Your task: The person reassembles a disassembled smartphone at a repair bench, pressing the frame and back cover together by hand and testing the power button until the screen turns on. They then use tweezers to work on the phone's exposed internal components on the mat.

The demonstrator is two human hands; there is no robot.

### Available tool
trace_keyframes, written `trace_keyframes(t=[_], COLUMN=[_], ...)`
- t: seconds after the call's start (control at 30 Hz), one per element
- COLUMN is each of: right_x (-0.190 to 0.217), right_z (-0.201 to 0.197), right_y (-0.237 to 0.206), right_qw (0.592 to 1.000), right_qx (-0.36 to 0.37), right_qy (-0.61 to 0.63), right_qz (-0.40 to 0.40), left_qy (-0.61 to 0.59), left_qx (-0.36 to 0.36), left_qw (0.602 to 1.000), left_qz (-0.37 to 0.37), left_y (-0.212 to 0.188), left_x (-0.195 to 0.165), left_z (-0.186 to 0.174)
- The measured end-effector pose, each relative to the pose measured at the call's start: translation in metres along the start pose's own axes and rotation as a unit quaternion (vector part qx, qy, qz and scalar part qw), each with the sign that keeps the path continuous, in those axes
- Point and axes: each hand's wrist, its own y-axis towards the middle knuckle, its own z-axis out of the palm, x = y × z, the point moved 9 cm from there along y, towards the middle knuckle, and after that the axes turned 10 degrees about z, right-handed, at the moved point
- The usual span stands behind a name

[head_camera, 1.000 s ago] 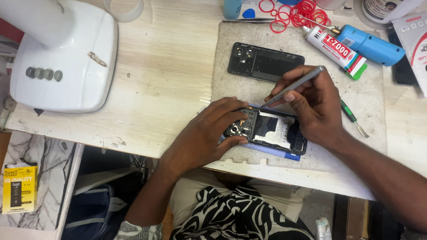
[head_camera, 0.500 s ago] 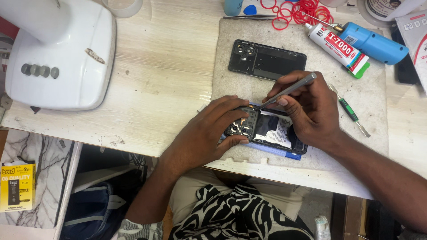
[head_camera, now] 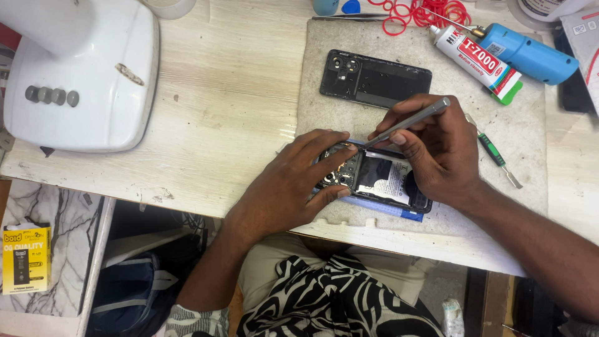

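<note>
An opened black phone with its battery exposed lies on a grey work mat near the table's front edge. My left hand grips its left end, fingers over the camera area. My right hand pinches a slim grey metal tool like a pen, its tip touching the phone's upper left corner. The phone's detached black back cover rests on the mat just behind.
A white machine base with round buttons stands at the left. A glue tube, a blue cylinder tool, red rubber bands and a green-handled screwdriver lie at the back right. A yellow box sits below left.
The tool tip has slid left toward the phone's top corner, and my right hand has shifted slightly with it. My left hand keeps its hold on the phone.
</note>
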Motion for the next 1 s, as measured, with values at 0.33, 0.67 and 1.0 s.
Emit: trace_keyframes(t=[0.33,0.67,1.0], right_x=[-0.020,-0.047,-0.048], right_z=[-0.008,-0.010,-0.009], right_y=[0.007,0.015,0.015], right_qw=[0.991,0.962,0.962], right_qx=[-0.009,-0.030,-0.021], right_qy=[0.101,0.177,0.167], right_qz=[0.082,0.205,0.213], left_qy=[-0.008,-0.003,-0.011], left_qx=[-0.017,-0.018,-0.014], left_qw=[1.000,1.000,1.000], left_qz=[0.001,0.002,-0.003], left_y=[-0.002,-0.003,-0.002], left_x=[-0.003,-0.005,-0.007], left_z=[-0.002,-0.002,-0.002])
